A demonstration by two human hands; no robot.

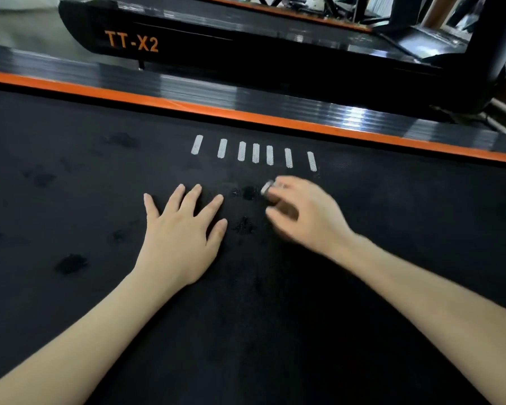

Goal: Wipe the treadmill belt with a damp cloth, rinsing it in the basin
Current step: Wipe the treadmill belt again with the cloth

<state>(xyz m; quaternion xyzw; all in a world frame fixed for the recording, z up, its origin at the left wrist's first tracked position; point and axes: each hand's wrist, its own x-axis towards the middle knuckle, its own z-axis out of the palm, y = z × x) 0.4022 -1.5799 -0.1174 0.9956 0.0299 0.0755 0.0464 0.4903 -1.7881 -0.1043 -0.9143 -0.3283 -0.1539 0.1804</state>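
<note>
black textured treadmill belt [392, 229]: under both hands | left hand [181, 229]: grip flat, fingers spread on belt | right hand [301, 211]: blurred, grip curled round small grey object [267, 187], near white dashes [255, 153]

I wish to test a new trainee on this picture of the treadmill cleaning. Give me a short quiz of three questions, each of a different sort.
1. True or false: the left hand lies flat on the treadmill belt, fingers spread.
2. How many white marks form the row on the belt? A) five B) seven C) nine
3. Fill in: the right hand, blurred, pinches a small ____ object in its curled fingers.

Key: 1 true; 2 B; 3 grey.
</note>
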